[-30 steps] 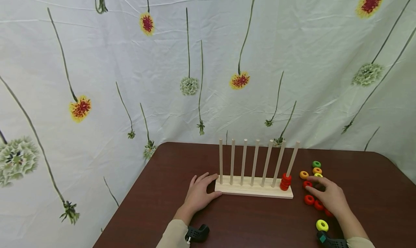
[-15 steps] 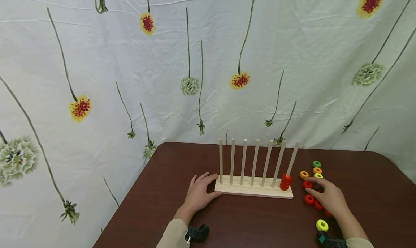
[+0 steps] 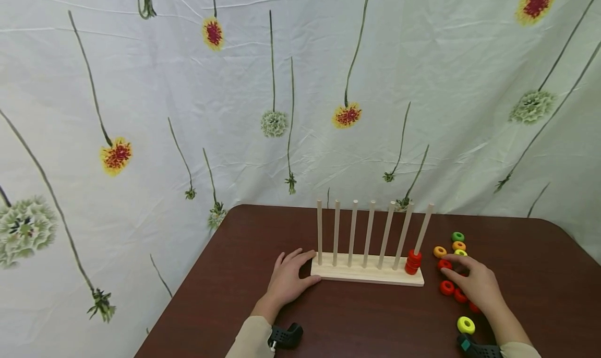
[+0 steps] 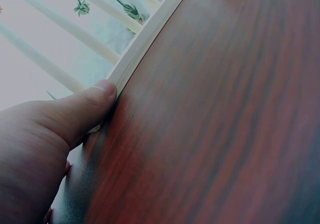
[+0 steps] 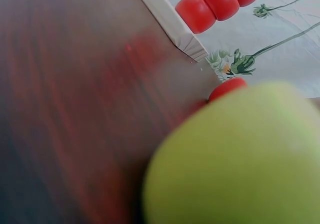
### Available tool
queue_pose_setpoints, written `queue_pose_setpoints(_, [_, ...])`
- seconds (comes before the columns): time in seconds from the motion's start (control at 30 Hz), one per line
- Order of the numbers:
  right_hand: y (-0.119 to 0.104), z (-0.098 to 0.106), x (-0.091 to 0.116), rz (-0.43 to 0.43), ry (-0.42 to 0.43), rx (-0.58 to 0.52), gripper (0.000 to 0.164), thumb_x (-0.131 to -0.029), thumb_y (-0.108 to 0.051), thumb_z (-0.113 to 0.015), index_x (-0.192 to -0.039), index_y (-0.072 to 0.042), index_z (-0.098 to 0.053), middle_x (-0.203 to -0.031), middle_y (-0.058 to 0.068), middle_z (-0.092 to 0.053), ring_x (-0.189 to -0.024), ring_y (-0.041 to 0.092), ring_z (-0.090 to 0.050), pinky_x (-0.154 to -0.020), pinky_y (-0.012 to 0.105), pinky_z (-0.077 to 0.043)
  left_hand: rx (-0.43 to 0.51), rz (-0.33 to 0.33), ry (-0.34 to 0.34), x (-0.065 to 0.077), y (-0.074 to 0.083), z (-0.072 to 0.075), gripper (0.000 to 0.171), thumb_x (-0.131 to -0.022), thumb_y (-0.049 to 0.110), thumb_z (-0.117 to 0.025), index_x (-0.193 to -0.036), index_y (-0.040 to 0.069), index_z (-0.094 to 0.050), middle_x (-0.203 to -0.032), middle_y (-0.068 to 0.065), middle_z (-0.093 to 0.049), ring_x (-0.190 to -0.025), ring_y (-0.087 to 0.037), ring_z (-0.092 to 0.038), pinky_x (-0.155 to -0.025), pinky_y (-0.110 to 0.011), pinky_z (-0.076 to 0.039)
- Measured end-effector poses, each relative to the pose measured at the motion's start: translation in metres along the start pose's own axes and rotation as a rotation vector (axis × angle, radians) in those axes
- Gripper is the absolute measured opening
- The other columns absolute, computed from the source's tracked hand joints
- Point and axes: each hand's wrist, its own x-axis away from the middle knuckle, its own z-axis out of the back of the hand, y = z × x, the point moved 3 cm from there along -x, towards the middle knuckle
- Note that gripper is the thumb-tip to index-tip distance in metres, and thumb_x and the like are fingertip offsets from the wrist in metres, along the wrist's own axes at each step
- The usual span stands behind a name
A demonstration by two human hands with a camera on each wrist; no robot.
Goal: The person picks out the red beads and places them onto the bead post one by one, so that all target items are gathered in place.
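In the head view, a pale wooden peg stand (image 3: 366, 270) has a row of upright dowels. Red ring beads (image 3: 413, 262) are stacked on its rightmost dowel. My left hand (image 3: 288, 277) holds the stand's left end, its index finger at the back corner and its thumb on the front edge. The left wrist view shows that thumb (image 4: 95, 98) against the base. At the right, my right hand (image 3: 476, 282) pinches a loose red bead (image 3: 444, 264) between thumb and index finger. The right wrist view does not show this hand; a large, near yellow-green bead (image 5: 240, 159) blocks much of it.
More red beads (image 3: 447, 288) lie under and beside the right hand. Beyond it sit orange (image 3: 440, 252), yellow (image 3: 460, 253) and green (image 3: 457, 237) beads. A yellow bead (image 3: 466, 325) lies near the right wrist strap. A flowered cloth (image 3: 300, 97) hangs behind the dark table (image 3: 366, 316).
My right thumb and index finger spread slightly around the red bead, then close in on it, and the bead shifts a little. The left hand and the stand stay where they are.
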Motion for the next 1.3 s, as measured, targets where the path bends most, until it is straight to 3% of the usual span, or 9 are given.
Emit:
queue_pose_setpoints(0.3, [-0.002, 0.001, 0.000, 0.000, 0.022, -0.009, 0.046, -0.093, -0.039, -0.070, -0.127, -0.008, -0.067, -0.104, 0.013, -0.068, -0.085, 0.020, -0.057, -0.064, 0.028, -0.042, 0.013, -0.003, -0.004, 0.001, 0.000, 0.001, 0.063, -0.088, 0.042, -0.075, -0.143, 0.018, -0.057, -0.144, -0.002, -0.059, -0.144, -0.030, -0.043, -0.122, -0.065, -0.016])
queue_pose_setpoints(0.57, [-0.004, 0.002, 0.002, 0.012, 0.060, -0.011, 0.045, -0.093, -0.039, -0.071, -0.126, -0.008, -0.068, -0.123, 0.023, -0.066, -0.098, 0.033, -0.064, -0.071, 0.037, -0.052, 0.012, -0.004, 0.000, 0.000, 0.000, 0.000, 0.063, -0.088, 0.042, -0.075, -0.143, 0.018, -0.057, -0.144, -0.002, -0.059, -0.144, -0.030, -0.043, -0.122, -0.065, -0.016])
queue_pose_setpoints(0.73, [-0.007, 0.003, 0.003, 0.027, 0.115, -0.004, 0.040, -0.092, -0.033, -0.073, -0.122, -0.007, -0.069, -0.118, 0.020, -0.068, -0.092, 0.027, -0.063, -0.068, 0.029, -0.047, 0.008, -0.003, 0.003, 0.001, 0.000, 0.000, 0.063, -0.088, 0.042, -0.076, -0.143, 0.018, -0.057, -0.144, -0.002, -0.059, -0.144, -0.030, -0.043, -0.122, -0.064, -0.017])
queue_pose_setpoints(0.93, [-0.012, 0.006, 0.002, 0.028, 0.144, -0.008, 0.037, -0.092, -0.031, -0.074, -0.120, -0.007, -0.070, -0.115, 0.019, -0.068, -0.089, 0.024, -0.063, -0.066, 0.027, -0.046, 0.010, 0.000, 0.003, 0.001, 0.000, 0.001, 0.063, -0.087, 0.042, -0.076, -0.143, 0.018, -0.057, -0.144, -0.002, -0.059, -0.144, -0.030, -0.043, -0.122, -0.065, -0.017])
queue_pose_setpoints(1.3, [-0.016, 0.006, 0.002, 0.027, 0.169, -0.018, 0.035, -0.091, -0.026, -0.075, -0.119, -0.007, -0.070, -0.118, 0.021, -0.068, -0.093, 0.031, -0.065, -0.069, 0.028, -0.047, 0.019, 0.001, 0.000, 0.001, 0.001, 0.001, 0.062, -0.088, 0.042, -0.075, -0.143, 0.018, -0.057, -0.144, -0.002, -0.059, -0.144, -0.030, -0.043, -0.122, -0.065, -0.016])
